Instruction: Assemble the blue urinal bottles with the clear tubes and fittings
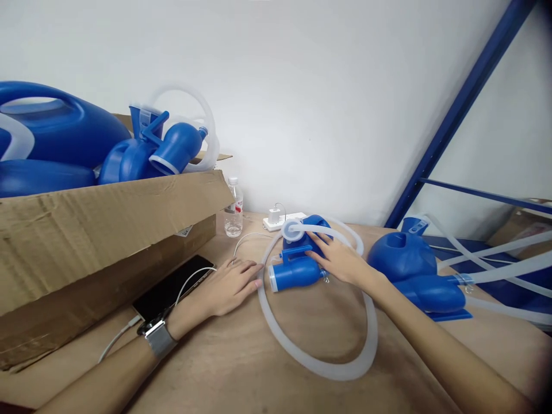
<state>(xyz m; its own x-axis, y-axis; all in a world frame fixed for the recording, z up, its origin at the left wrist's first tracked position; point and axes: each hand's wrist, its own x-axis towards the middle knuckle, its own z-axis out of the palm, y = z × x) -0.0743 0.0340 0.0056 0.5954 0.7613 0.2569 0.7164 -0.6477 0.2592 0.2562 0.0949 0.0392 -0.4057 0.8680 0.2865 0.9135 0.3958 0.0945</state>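
A blue plastic funnel-and-cup piece (297,261) lies on the wooden table (241,362), joined to a looped white silicone tube (328,367). My right hand (338,259) rests on the blue piece's right side, its fingers curled loosely over the piece. My left hand (230,286) lies flat on the table just left of the tube loop, fingers stretched out and touching the tube. A metal-banded watch (158,336) sits on my left wrist.
A large cardboard box (99,230) of blue containers and tubes fills the left. A phone (172,286) with a white cable lies beside it. A water bottle (233,208) and a white power strip (280,220) stand by the wall. More blue pieces (414,270) and tubes lie right, under a blue rack frame (457,109).
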